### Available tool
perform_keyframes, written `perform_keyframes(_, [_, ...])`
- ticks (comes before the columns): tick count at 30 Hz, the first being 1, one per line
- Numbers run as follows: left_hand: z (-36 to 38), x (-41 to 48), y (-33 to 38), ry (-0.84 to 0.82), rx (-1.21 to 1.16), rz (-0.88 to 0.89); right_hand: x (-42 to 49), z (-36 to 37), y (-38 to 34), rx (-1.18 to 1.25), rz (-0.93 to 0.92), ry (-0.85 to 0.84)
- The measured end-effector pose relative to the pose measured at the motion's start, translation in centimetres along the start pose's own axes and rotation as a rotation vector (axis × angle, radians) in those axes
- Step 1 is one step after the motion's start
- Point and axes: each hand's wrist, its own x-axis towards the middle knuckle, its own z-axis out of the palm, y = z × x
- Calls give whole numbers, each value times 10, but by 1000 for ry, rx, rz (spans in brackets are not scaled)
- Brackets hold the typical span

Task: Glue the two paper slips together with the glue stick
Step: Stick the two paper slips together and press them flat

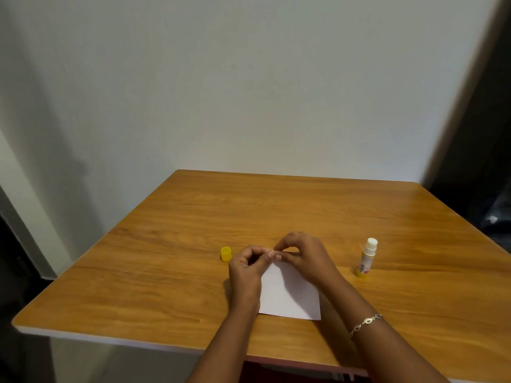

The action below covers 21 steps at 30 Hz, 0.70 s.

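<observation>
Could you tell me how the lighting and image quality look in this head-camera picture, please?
Head view: dim, soft light, no harsh glare on the wooden table; wide-angle bending curves the wall edges at both sides; the corners fall dark; the left hand and right hand hide the far edge of the white paper; the uncapped glue stick and yellow cap look slightly soft.

Paper [290, 294] far edge – hidden under hands; slip count – unclear.
</observation>
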Motion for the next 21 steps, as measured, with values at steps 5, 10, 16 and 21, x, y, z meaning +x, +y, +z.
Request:
perform_keyframes(5, [-1, 0, 1, 10, -6, -21, 6, -3, -1, 86, 82, -68])
perform_keyframes(10, [-3, 1, 0, 105, -12, -31, 0, -10, 17, 247, 253, -9])
perform_keyframes(16, [-3, 1, 0, 129, 5, -46, -15, -11, 33, 570, 390, 115])
perform_keyframes(21, [-4, 1, 1, 130, 15, -64, -19, -5, 37, 722, 422, 182])
